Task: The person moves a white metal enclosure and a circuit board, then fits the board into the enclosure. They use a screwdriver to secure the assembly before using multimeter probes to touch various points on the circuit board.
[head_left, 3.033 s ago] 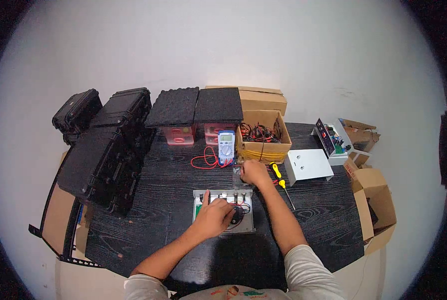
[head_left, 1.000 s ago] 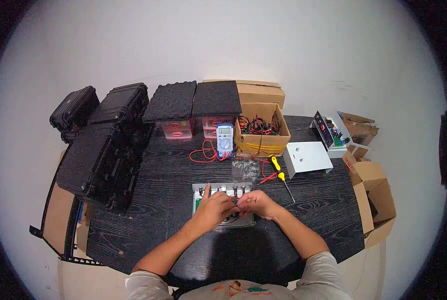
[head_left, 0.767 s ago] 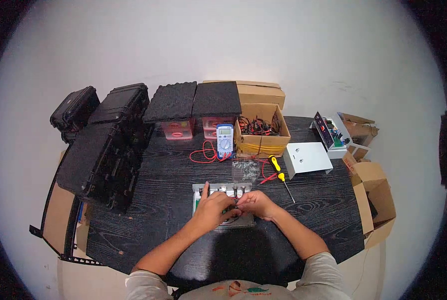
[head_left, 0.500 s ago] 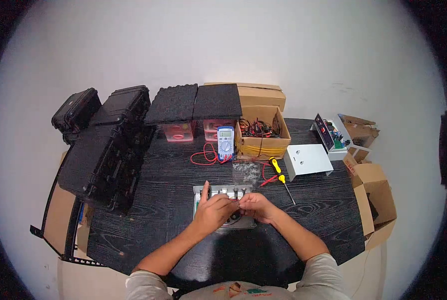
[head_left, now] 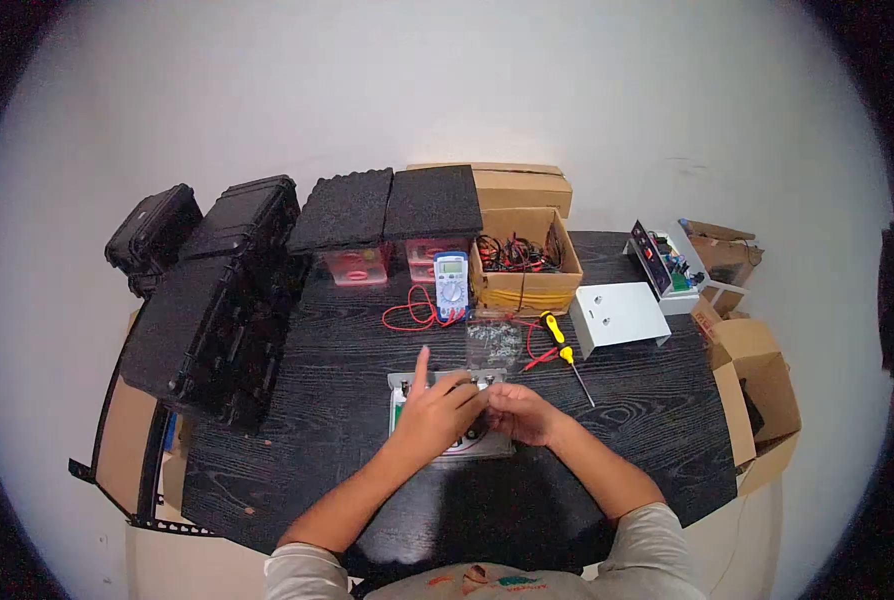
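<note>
Over a small open metal enclosure (head_left: 487, 453), my left hand (head_left: 433, 414) and my right hand (head_left: 527, 416) meet, fingertips almost touching. One finger of the left hand points up and away while its other fingers bend toward the right hand. The right hand's thumb and fingers are pinched together. Whatever lies between the fingertips is too small and hidden to make out. Part of a green circuit board (head_left: 398, 412) shows at the enclosure's left side. Dark round parts and a thin reddish wire are partly visible beneath the hands.
Beyond the enclosure lie a clear plastic bag (head_left: 494, 345), a multimeter (head_left: 452, 288) with red leads, and a yellow-black screwdriver (head_left: 557, 337). A white metal cover (head_left: 622, 318), an opened device (head_left: 657, 265) and a carton of cables (head_left: 525, 290) stand farther back. Black cases (head_left: 182, 330) fill the left.
Both hands have shifted slightly right, staying close together over the enclosure. The whole view has moved a little. The left hand's raised finger stands a bit higher.
</note>
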`<state>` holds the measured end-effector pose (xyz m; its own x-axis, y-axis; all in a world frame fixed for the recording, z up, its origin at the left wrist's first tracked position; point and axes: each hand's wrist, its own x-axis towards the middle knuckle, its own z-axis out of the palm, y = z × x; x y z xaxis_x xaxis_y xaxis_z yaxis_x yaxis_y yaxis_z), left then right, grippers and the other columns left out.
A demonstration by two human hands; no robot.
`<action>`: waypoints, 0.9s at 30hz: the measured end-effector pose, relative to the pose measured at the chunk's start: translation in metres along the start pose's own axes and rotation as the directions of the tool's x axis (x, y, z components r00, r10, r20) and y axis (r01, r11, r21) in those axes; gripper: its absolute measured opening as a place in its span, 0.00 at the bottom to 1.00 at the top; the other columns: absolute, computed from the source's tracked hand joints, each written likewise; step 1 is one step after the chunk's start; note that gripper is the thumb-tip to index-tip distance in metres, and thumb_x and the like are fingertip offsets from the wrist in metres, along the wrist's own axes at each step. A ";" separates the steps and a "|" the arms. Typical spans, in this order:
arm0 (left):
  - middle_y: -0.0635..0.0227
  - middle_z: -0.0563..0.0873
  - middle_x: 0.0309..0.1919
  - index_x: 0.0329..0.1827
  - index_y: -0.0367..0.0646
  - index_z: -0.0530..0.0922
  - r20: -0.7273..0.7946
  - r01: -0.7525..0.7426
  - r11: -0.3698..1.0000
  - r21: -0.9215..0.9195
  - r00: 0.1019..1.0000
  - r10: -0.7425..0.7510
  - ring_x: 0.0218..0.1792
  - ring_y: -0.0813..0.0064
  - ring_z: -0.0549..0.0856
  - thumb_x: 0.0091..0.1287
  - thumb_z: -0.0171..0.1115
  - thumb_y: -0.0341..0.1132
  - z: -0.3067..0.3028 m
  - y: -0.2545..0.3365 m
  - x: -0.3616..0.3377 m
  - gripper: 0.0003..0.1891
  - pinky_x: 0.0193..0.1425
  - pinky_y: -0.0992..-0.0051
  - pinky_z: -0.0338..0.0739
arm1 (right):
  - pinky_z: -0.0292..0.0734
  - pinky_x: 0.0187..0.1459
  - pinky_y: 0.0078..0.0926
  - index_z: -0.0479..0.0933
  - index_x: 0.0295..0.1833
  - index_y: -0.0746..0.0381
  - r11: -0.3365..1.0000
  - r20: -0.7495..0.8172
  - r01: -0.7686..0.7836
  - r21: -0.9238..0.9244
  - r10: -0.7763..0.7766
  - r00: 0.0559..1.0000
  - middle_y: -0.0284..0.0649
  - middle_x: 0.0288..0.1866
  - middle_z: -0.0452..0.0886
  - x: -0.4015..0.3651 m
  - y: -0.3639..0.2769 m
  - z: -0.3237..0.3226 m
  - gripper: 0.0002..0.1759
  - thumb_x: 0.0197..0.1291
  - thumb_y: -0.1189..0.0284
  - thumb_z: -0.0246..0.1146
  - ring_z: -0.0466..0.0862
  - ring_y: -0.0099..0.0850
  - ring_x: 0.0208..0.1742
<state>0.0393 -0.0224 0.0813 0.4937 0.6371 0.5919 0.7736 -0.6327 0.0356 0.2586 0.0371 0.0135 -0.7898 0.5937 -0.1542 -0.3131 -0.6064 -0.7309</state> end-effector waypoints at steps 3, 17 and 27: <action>0.79 0.87 0.50 0.45 0.53 0.90 0.075 0.040 0.999 -0.023 0.996 -0.038 0.64 0.69 0.83 0.61 0.76 0.39 -0.010 -0.002 0.015 0.10 0.82 0.28 0.52 | 0.78 0.45 0.20 0.82 0.56 0.60 0.998 -0.044 0.053 -0.029 -0.054 0.998 0.28 0.47 0.85 -0.001 -0.007 0.003 0.13 0.75 0.64 0.68 0.83 0.19 0.43; 0.69 0.83 0.66 0.41 0.49 0.91 0.283 0.177 0.984 -0.035 0.946 -0.160 0.75 0.61 0.74 0.64 0.74 0.40 0.021 -0.036 -0.005 0.08 0.81 0.27 0.51 | 0.82 0.33 0.36 0.86 0.44 0.57 -0.108 0.236 0.212 -0.971 -0.561 0.793 0.41 0.28 0.84 0.008 0.004 -0.023 0.05 0.63 0.71 0.71 0.86 0.39 0.28; 0.71 0.81 0.68 0.42 0.49 0.91 0.289 0.179 0.982 -0.056 0.944 -0.156 0.75 0.61 0.73 0.64 0.75 0.41 0.026 -0.030 -0.005 0.09 0.81 0.27 0.50 | 0.82 0.34 0.39 0.84 0.44 0.56 -0.099 0.236 0.218 -0.971 -0.537 0.810 0.42 0.29 0.84 0.009 0.003 -0.024 0.06 0.62 0.71 0.70 0.87 0.42 0.30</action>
<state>0.0241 0.0047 0.0568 0.4606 0.8278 0.3204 0.8262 -0.5317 0.1861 0.2636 0.0531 -0.0054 -0.5960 0.6813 0.4250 0.3706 0.7029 -0.6071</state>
